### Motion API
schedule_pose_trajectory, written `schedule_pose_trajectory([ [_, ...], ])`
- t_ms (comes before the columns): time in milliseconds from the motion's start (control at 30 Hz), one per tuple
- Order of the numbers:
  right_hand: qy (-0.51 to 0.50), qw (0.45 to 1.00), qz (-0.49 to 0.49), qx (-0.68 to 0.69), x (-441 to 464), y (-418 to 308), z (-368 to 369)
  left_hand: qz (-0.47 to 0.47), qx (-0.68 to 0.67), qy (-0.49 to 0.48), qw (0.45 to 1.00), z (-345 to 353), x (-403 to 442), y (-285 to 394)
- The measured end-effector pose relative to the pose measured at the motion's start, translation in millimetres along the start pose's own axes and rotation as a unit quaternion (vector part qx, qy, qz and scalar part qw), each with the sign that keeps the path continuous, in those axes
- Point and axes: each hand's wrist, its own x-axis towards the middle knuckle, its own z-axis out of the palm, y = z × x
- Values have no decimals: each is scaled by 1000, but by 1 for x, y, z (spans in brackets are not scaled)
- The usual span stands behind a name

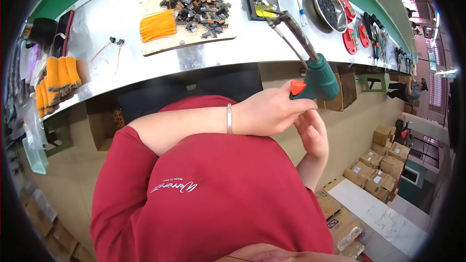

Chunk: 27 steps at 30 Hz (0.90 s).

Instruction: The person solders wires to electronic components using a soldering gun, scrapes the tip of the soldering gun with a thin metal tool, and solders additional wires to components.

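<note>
My left hand (274, 110), with a metal bracelet at its wrist, grips the handle of a green soldering gun (324, 78) with a red trigger. The gun's long metal barrel points up and left over the bench's front edge, with a thin rod alongside. Just below the grip, my right hand (313, 133) is close against the left one, its fingers loosely bent and partly hidden; I see nothing held in it. On a wooden board (208, 41) lie a heap of small black switches (201, 7) and a bundle of orange wires (158, 25). Two switches with wires attached (116, 41) rest to the left.
A black tray of metal parts (252, 12), a screwdriver (302, 13) and a metal bowl of black pieces (331, 9) stand behind the barrel. Red round items (350, 41) lie farther right. More orange wire bundles (63, 73) are at left. Cardboard boxes (378, 179) are stacked at right.
</note>
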Motion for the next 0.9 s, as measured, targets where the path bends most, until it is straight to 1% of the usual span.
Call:
schedule_pose_trajectory([
  [33, 135, 989, -28, 47, 1, 7, 22, 51, -14, 38, 998, 13, 0, -6],
  [67, 141, 989, -24, 49, 5, 10, 32, 48, -19, 33, 998, 17, -1, -4],
  [133, 125, 978, -61, 156, 22, 13, 42, 0, -30, -86, 996, 21, -3, -1],
  [167, 129, 977, -63, 158, 26, 16, 45, 0, -31, -92, 995, 19, -1, 0],
  [233, 154, 961, -91, 211, 32, 23, 48, -60, -31, -142, 988, 13, 2, 1],
  [367, 147, 962, -107, 204, 41, 36, 32, -58, -46, -159, 985, -3, 4, -4],
  [433, 132, 960, -139, 205, 49, 38, 31, -103, -33, -208, 972, -17, 7, -4],
  [467, 134, 960, -134, 207, 53, 38, 30, -107, -36, -209, 971, -19, 4, -8],
  [533, 126, 955, -133, 234, 64, 35, 27, -43, 2, -136, 990, -25, -2, -15],
  [567, 126, 955, -128, 235, 70, 34, 24, -47, -1, -135, 990, -31, -4, -21],
  [633, 170, 927, -97, 321, 80, 34, 17, -13, 51, -99, 994, -52, -5, -28],
  [667, 173, 926, -93, 323, 83, 36, 11, -26, 45, -87, 995, -59, -8, -31],
  [733, 196, 917, 3, 348, 89, 37, 3, -55, 76, -84, 992, -74, -16, -38],
  [767, 250, 906, 27, 339, 95, 35, 7, -71, 84, -85, 990, -80, -21, -42],
  [800, 254, 905, 28, 340, 96, 38, 4, -87, 92, -85, 988, -84, -24, -47],
  [833, 244, 895, 32, 373, 97, 41, 0, -89, 110, -65, 988, -86, -26, -51],
  [867, 234, 884, 35, 404, 99, 43, -3, -90, 107, -66, 988, -87, -29, -56],
  [900, 236, 883, 38, 404, 101, 44, -5, -84, 107, -74, 988, -89, -31, -60],
])
